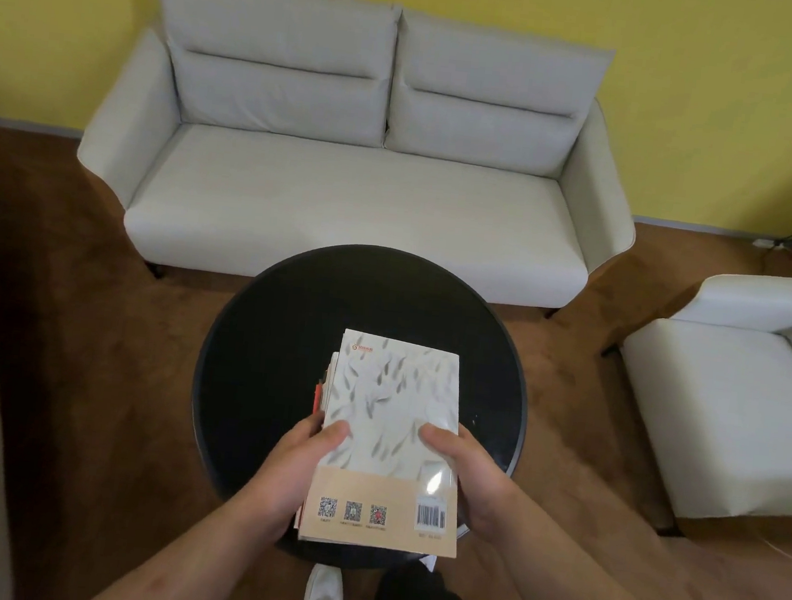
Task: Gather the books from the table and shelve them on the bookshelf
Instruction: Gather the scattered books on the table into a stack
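Left hand (pixel 293 464), right hand (pixel 469 476) on one book stack (pixel 392 415), one table (pixel 279 337).

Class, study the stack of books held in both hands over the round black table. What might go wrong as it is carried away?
1. The left hand and right hand grip only the near end of the stack of books, so the far end may sag and slide out.
2. The red-edged lower books jut out unevenly under the glossy white leaf-patterned top book. One might slip free onto the round black table.
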Tool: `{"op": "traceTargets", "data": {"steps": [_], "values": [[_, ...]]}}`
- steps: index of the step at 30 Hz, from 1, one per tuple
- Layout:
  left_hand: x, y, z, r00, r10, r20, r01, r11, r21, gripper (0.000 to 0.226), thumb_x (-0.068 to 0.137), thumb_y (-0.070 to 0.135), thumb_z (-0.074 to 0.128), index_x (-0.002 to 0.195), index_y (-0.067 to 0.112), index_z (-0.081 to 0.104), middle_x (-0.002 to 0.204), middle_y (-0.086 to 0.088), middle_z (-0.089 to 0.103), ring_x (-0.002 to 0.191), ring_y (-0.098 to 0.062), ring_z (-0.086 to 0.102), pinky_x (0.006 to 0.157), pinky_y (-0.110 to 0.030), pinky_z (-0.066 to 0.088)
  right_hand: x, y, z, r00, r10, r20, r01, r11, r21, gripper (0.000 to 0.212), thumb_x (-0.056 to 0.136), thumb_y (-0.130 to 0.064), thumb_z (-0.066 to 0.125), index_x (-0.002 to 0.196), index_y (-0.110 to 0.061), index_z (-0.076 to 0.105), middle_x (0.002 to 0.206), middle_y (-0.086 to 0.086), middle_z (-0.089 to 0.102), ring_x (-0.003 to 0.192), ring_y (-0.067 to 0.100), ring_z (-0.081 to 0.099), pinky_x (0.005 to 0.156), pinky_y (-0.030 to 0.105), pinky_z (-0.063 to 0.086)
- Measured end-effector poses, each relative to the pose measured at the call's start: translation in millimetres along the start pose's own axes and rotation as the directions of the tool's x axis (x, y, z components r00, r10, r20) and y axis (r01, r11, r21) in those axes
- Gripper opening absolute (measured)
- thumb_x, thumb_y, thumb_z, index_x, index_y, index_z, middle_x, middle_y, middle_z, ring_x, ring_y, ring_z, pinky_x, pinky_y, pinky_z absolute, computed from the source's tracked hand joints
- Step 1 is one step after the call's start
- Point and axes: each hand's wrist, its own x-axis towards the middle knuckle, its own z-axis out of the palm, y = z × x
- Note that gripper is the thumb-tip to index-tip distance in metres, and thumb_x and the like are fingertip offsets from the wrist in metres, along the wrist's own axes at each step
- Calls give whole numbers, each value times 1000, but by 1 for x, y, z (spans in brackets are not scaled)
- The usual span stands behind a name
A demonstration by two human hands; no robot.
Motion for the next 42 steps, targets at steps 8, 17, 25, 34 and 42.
{"op": "traceTargets", "data": {"steps": [8,17,25,34,42], "values": [[-1,4,9,999,34,26,-39,974,222,41,97,42,58,136,32,54,106,5,78,94,-15,76,83,-37,59,5,-4,-14,997,72,-27,-70,995,68,92,64,-33,83,145,-17,44,131,21,68,111,43,70,85,51,60],[8,7,27,995,60,74,-86,898,432,51,73,74,51,122,57,46,124,10,64,113,-18,66,94,-43,57,-1,-10,-29,990,132,-41,-127,984,122,74,59,-29,84,127,-8,62,119,22,73,97,39,73,84,49,60],[19,16,30,999,-52,4,51,994,101,68,72,66,72,128,29,54,113,-2,75,97,-24,76,91,-51,58,-6,-28,-28,961,237,-139,-210,960,184,53,80,-42,72,124,-12,66,117,18,76,102,40,74,86,54,57],[22,17,41,991,-130,7,129,974,-187,77,67,68,68,134,31,56,120,-12,73,107,-37,71,102,-57,48,-13,-45,-27,971,237,-21,-228,954,197,40,88,-35,64,122,-13,65,112,19,77,98,39,74,87,53,55],[24,15,57,989,-117,-88,83,943,-322,98,51,62,87,136,25,57,125,-15,70,113,-40,68,106,-59,44,4,-50,-41,963,265,45,-267,963,48,37,102,-33,50,130,-12,59,115,18,77,112,41,69,91,52,54]]}}
